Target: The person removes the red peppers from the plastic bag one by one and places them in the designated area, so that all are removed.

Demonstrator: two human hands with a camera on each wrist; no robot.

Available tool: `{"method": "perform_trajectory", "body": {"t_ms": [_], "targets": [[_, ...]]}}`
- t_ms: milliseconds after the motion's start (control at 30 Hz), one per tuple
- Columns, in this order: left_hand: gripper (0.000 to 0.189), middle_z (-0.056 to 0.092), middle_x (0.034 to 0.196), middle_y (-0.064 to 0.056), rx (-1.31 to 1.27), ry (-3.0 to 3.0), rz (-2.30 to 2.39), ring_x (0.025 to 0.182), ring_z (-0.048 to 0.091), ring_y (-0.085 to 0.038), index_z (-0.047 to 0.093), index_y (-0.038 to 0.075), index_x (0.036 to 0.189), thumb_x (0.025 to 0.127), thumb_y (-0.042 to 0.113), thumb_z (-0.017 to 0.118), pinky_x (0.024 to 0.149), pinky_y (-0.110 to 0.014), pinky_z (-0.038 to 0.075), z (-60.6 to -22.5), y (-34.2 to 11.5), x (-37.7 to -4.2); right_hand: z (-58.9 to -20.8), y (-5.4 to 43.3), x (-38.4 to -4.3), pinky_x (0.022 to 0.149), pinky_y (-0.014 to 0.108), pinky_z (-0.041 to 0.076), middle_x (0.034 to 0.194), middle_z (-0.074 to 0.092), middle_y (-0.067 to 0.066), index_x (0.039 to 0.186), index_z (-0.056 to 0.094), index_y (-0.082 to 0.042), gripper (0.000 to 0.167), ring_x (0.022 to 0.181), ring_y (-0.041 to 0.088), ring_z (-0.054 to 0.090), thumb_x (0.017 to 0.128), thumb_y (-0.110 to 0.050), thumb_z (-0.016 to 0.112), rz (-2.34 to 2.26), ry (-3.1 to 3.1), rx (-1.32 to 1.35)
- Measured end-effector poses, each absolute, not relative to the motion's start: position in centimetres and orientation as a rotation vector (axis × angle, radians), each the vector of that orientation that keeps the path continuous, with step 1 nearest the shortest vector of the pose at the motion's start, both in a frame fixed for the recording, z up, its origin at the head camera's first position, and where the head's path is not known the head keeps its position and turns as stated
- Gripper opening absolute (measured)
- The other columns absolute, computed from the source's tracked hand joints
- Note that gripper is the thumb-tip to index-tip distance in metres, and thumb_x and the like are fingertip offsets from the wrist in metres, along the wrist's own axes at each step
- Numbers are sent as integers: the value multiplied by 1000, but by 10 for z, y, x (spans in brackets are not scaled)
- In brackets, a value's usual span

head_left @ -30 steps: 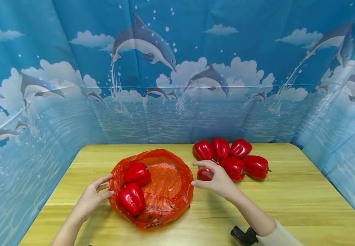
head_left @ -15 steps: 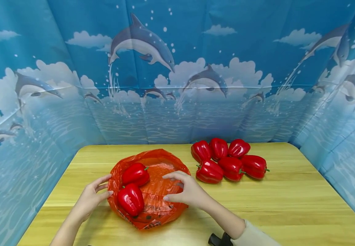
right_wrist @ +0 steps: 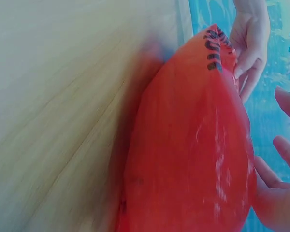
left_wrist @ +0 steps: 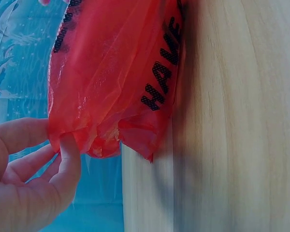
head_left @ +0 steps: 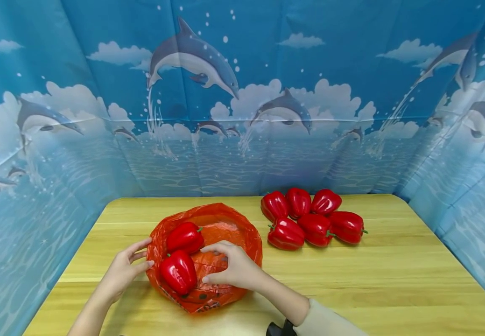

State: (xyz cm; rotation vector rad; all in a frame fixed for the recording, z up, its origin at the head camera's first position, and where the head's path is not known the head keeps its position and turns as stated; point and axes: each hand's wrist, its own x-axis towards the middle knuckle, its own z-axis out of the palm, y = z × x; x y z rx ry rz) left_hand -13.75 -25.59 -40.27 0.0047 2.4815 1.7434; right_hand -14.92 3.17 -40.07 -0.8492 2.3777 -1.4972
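Note:
A red-orange plastic bag (head_left: 246, 233) stands on the table with its mouth spread wide, two red bell peppers inside at its left. Of these, one pepper (head_left: 185, 237) lies toward the back and the other pepper (head_left: 178, 272) nearer the front. At the bag's left rim my left hand (head_left: 122, 270) holds the edge between thumb and fingers; the left wrist view shows the fingers (left_wrist: 67, 159) against the plastic. Over the bag's mouth, my right hand (head_left: 235, 268) has thumb and fingers spread apart, holding nothing, close to the right side of the front pepper. In the right wrist view the bag hides its fingertips partly.
Several more red bell peppers (head_left: 315, 228) lie grouped on the wooden table (head_left: 372, 289) right of the bag, near the back edge. A dolphin-printed curtain (head_left: 242, 158) encloses the back and sides. A black device (head_left: 282, 329) sits at the right wrist.
My right hand has moved left from beside the pepper group to above the bag's mouth, toward the two peppers inside. My left hand keeps its place at the rim.

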Motion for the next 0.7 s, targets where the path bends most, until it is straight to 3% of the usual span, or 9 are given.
{"method": "perform_trajectory", "body": {"t_ms": [267, 533, 700], "targets": [[58, 37, 139, -27, 13, 2481, 1729, 121, 41, -40, 34, -8, 139, 86, -5, 58, 78, -25, 51, -402, -255, -138, -404, 8, -151, 82, 35, 48, 120, 55, -1, 122, 59, -17, 54, 106, 23, 50, 73, -25, 80, -1468, 2379, -869], [58, 38, 139, -27, -4, 2485, 1717, 121, 42, -40, 34, -8, 139, 86, -6, 58, 79, -25, 51, -400, -254, -138, -405, -17, -150, 77, 30, 49, 120, 53, 7, 133, 49, -11, 72, 107, 27, 49, 70, -25, 82, -1490, 2446, -714], [58, 38, 138, -27, 1, 2485, 1716, 121, 42, -40, 35, -8, 138, 86, -5, 58, 79, -25, 51, -399, -254, -138, -410, -27, -151, 74, 28, 50, 119, 52, 3, 131, 50, -12, 74, 104, 21, 52, 68, -26, 84, -1434, 2493, -670]]}}
